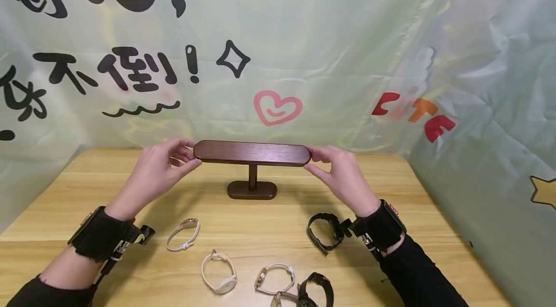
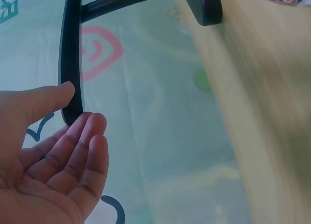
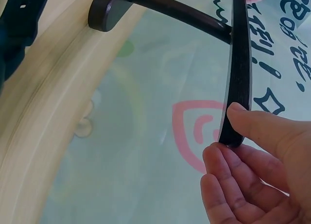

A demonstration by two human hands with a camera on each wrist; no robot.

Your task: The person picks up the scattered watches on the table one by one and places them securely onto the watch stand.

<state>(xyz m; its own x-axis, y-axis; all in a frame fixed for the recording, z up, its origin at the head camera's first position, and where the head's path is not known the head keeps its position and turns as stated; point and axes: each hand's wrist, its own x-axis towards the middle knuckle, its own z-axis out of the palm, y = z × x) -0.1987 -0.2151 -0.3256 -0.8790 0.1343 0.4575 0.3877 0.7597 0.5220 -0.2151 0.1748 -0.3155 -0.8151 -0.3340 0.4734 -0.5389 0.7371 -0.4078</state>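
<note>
Wooden stand (image 1: 252, 153): L hand (image 1: 158, 172), R hand (image 1: 343, 179) grips pinch bar ends; watches near base.

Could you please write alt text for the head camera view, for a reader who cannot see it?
A person's left hand and right hand pinch the two ends of a dark wooden T-bar watch stand standing on a light wooden table. Three white watches and two black watches lie in front.
</note>
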